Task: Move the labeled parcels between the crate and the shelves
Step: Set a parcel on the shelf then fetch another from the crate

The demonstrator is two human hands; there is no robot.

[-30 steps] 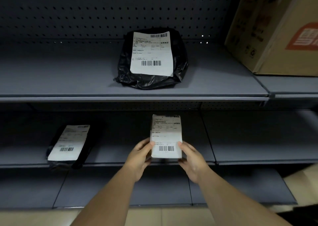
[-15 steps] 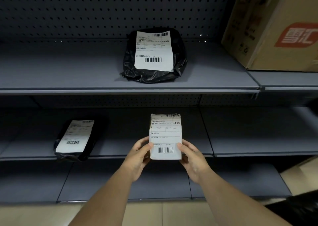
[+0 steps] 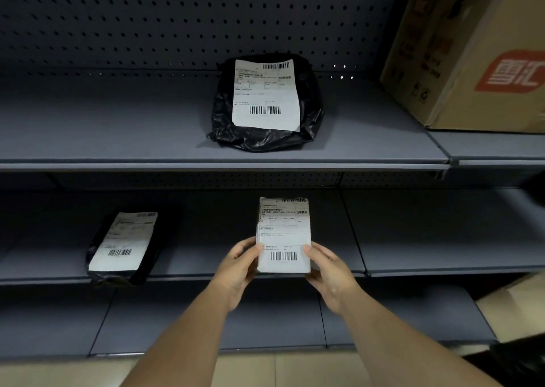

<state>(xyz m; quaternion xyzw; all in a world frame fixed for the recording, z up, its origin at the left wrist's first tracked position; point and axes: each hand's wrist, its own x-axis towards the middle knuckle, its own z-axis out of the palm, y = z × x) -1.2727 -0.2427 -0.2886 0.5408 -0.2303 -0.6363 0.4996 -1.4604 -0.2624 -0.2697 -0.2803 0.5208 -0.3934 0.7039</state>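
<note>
Grey shelves point(image 3: 265, 162) are faced; a small parcel point(image 3: 283, 236) is pinched by left hand point(image 3: 239, 264) and right hand point(image 3: 331, 271) — label up, seemingly for reading before shelving.

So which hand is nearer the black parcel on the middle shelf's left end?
Left. The left hand grips the small parcel's left edge, on the black parcel's side; the right hand grips the far edge.

Dim light throughout; the shelf recesses point(image 3: 206, 209) lie in deep shadow. White labels point(image 3: 265, 97) glare slightly. Edges bow and blur.
</note>
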